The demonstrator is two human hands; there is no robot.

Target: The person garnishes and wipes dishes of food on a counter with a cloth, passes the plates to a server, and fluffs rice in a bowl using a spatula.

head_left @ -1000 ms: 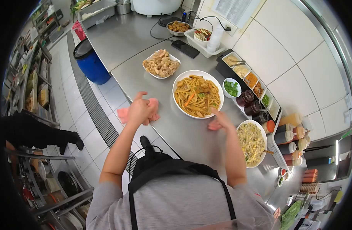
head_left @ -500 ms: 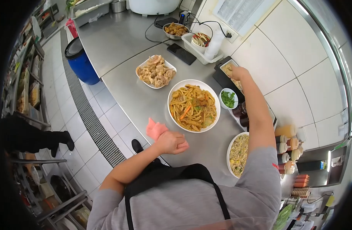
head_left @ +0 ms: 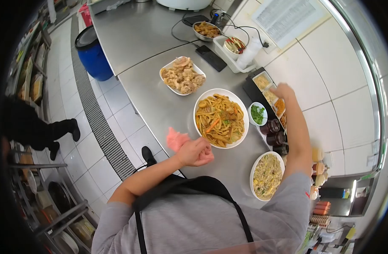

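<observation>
My left hand (head_left: 194, 153) is closed around a pink cloth (head_left: 177, 139) at the counter's front edge, just below the bowl of noodles (head_left: 220, 120). Over the black condiment rack (head_left: 254, 87), my right hand (head_left: 283, 92) reaches above the tubs of toppings (head_left: 262, 81); its fingers are blurred, and whether they hold anything is hidden. A small bowl of green herbs (head_left: 257, 113) stands between the noodles and the rack. Fried pieces fill a white dish (head_left: 183, 76) behind the noodles. The bowl of fried rice (head_left: 267, 175) sits beneath my right forearm.
Dark jars (head_left: 275, 138) line the rack's near side. A phone (head_left: 211, 58) lies beside a white basket (head_left: 233, 59). On the floor at left stands a blue barrel (head_left: 93, 57). Another person's dark-clothed legs (head_left: 46, 127) show at far left.
My right hand has gone from beside the noodles to the back tub, then slightly along the rack towards me. My left hand has moved right with the pink cloth, close to the noodle bowl.
</observation>
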